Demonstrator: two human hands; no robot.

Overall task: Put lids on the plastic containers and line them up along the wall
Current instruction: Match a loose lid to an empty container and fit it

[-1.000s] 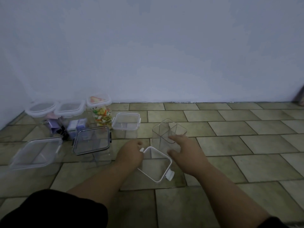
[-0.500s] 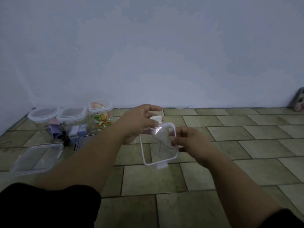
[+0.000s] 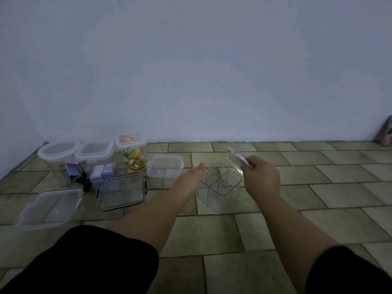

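Note:
A clear open container with inner dividers (image 3: 219,181) stands on the tiled floor between my hands. My right hand (image 3: 261,177) grips a clear lid with a white rim (image 3: 235,161), tilted on edge above the container's right side. My left hand (image 3: 192,174) reaches toward the container's left wall with fingers extended and holds nothing. Three lidded containers (image 3: 94,152) stand along the wall at the left. Another lidded clear box (image 3: 165,166) sits just right of them.
A dark-rimmed lidded box (image 3: 122,190) and a clear lidded box (image 3: 49,207) sit on the floor at the left, nearer to me. A grey object (image 3: 387,132) leans at the wall's far right. Tiled floor stretches to the right.
The lid was picked up off the floor with both hands. Now only my right hand holds it, tilted on edge, and my left hand has let go and moved down toward the container.

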